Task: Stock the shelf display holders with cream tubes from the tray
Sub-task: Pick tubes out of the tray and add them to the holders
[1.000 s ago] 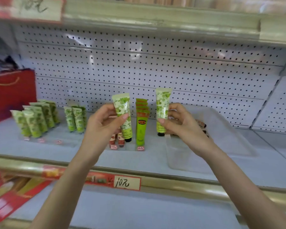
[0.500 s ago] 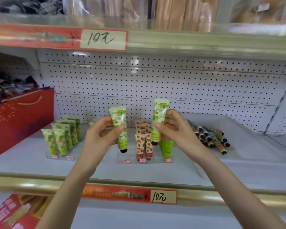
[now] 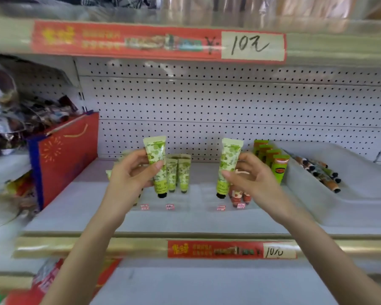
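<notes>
left hand point(image 3: 130, 175): bare, slender fingers point(image 3: 151, 170) | right hand point(image 3: 252, 180): bare | forearms: bare to the frame edge

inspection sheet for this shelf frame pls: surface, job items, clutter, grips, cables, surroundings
surface: grey shelf, small red labels near its front.
job's things: left tube and right tube, leaf-print cream tubes held caps down; standing tubes behind them; clear tray at right holds lying tubes.
clutter: red gift bag at left.
grips: left hand pinches left tube, right hand pinches right tube, above the shelf.
cables: nothing seen.
surroundings: pegboard back, price strip overhead.
</notes>
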`<state>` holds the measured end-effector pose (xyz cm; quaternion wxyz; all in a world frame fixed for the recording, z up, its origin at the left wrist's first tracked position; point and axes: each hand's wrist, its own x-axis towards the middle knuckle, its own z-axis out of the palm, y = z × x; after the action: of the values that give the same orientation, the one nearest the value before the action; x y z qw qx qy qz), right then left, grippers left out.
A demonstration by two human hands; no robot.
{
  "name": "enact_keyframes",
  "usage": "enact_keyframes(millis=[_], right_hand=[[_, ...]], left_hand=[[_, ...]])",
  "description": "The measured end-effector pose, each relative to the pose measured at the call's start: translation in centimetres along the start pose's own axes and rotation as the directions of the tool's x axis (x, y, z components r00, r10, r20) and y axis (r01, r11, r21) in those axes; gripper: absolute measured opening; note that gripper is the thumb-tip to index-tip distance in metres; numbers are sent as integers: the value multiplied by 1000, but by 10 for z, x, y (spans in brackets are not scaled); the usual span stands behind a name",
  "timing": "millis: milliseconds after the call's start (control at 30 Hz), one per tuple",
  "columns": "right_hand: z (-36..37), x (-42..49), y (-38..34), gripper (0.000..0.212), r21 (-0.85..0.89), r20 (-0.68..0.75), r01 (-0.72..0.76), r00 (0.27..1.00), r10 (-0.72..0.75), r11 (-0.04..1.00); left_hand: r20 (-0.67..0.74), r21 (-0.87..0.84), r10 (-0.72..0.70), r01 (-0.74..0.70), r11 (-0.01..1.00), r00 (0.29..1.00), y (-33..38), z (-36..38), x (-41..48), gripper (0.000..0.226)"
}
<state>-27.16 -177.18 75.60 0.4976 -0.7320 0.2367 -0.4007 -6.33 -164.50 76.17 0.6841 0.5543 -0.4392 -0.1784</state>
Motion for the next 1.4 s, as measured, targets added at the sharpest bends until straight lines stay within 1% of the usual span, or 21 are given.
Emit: enact_keyframes(millis=[167,300,467,567,767,833,967,1133,1267,1400], right_hand=[[13,6,18,28,-5,4,-21,1000,21,1000],[21,21,31,35,-63,32,-13,999,15,998],[39,42,45,20,-76,51,34,998,-30,996],[50,51,53,19,-42,46,26,999,-24,999],[68,69,66,22,-105,38,18,999,-14,994],[76,72,70,25,-121,28,2,1000,1,993],[92,80,78,39,-94,-37,-35,999,32,995],[113,80,84,29,-68,-54,-38,998,34,997],[126,77,93,29,-130,-68,-48,997,39,990],[130,76,100,28,-152,-69,-57,997,47,987]], left_hand=[[-4,0,-48,48,999,999,-15,-12,5,14],[-27,15,-55,55,998,998,-23,-11,15,14],[-33,35,-55,56,998,998,-34,-8,24,16],[-27,41,-69,70,997,997,-41,-13,29,15],[-15,24,-66,67,997,998,-48,-20,43,18],[8,13,-71,71,997,997,-51,-23,46,18],[53,-14,-68,69,998,996,-55,-33,49,17],[95,-43,-77,82,996,993,-62,-44,52,15],[122,-60,-79,87,994,989,-64,-50,53,16],[111,-68,-77,85,994,991,-65,-54,54,21]])
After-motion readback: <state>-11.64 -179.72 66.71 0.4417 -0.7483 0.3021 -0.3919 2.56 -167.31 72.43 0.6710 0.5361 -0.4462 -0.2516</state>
